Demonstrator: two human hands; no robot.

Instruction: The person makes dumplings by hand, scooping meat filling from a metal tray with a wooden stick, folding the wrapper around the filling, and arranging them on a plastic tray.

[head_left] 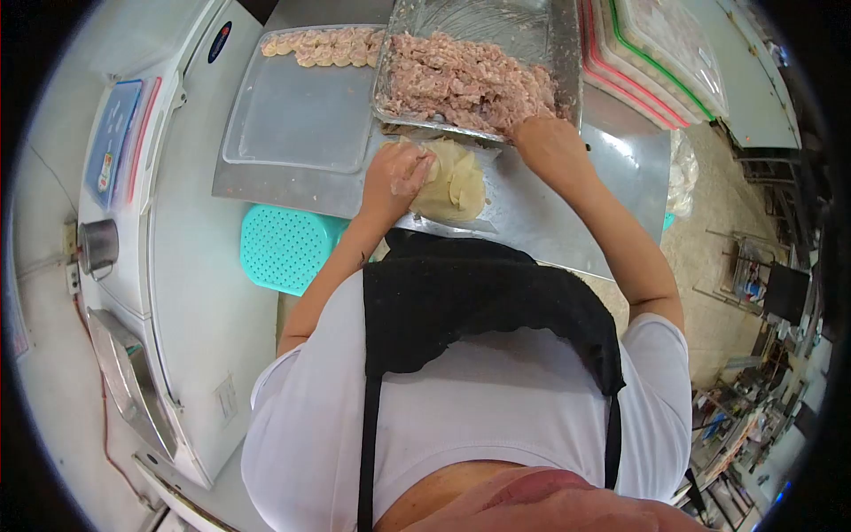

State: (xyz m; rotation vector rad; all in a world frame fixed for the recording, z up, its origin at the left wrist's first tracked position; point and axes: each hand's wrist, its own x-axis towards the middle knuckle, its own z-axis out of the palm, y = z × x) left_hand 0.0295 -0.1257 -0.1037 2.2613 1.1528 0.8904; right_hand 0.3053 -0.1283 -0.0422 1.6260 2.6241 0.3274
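My left hand [396, 174] rests on a stack of pale round dough wrappers [456, 184] lying on the steel table [567, 222], its fingers curled over the stack's left edge. My right hand [547, 142] reaches to the near rim of a metal tray [567, 53] heaped with pink minced meat filling [461, 80]; whether it holds anything is hidden. A row of folded dumplings [324, 46] lies along the far edge of a clear plastic lid-like tray [297, 115] to the left.
A white chest freezer [177, 222] stands on the left with a metal cup [97, 244] on it. A teal plastic stool [284, 248] sits below the table edge. Stacked lidded containers [656, 62] lie at the far right, with cluttered floor beyond.
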